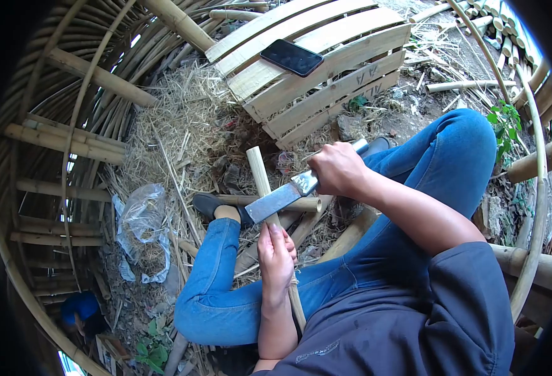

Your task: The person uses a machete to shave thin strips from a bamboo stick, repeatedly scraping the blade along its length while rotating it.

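A long pale bamboo strip (259,171) runs from between my legs up past my left hand (276,252), whose fingers are wrapped round it. My right hand (337,170) is closed on the handle of a broad metal blade (272,202). The blade lies across the strip, just above my left fingers, and its squared end points left. Beneath the blade, a round bamboo pole (304,204) lies crosswise near my foot. Part of the handle is hidden inside my right fist.
A slatted wooden crate (326,94) bears a black phone (291,57). A clear plastic bag (144,213) lies on the straw at left. Bamboo poles (508,31) are piled at the upper right. A person in blue (80,307) is at the lower left.
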Demonstrator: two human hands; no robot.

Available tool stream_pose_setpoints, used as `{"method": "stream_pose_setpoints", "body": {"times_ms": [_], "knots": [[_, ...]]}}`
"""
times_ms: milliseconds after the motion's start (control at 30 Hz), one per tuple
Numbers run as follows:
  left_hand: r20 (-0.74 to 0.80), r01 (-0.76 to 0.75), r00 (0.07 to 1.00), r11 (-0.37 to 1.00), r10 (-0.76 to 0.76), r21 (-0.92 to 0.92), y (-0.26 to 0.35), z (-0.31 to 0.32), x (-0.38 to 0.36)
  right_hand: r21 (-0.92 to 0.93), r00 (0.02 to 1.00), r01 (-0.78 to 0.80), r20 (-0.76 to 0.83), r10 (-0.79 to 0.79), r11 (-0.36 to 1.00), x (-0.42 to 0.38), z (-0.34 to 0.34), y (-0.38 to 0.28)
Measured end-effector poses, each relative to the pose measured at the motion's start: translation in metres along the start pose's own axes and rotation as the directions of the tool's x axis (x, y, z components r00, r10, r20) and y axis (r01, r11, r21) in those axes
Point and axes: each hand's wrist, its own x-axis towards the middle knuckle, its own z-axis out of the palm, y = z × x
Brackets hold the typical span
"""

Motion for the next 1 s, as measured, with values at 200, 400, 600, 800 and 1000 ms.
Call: {"method": "stream_pose_setpoints", "body": {"times_ms": [200,400,600,800,1000], "knots": [[0.016,-0.008,1.0,1.0,0.008,-0.002,0.004,0.002,-0.003,-0.009,0.997,0.037,-0.068,-0.038,0.999,0.0,0.0,0.002],[0.072,-0.016,0.997,0.999,0.019,-0.039,0.002,0.003,-0.005,-0.048,0.994,-0.018,-0.111,0.013,0.999,0.007,-0.013,0.004],[0.162,0.009,0.987,0.996,0.005,-0.09,-0.008,0.008,-0.006,-0.093,0.971,-0.215,-0.127,0.202,0.972,0.018,-0.044,0.023],[0.098,0.054,0.994,0.987,-0.039,-0.154,0.002,-0.003,-0.001,0.109,0.989,-0.135,-0.04,0.14,0.985,0.002,-0.022,0.008],[0.037,0.067,0.997,0.981,-0.062,-0.18,0.004,-0.013,0.005,0.088,0.99,0.019,0.138,-0.031,0.996,-0.008,-0.013,-0.018]]}}
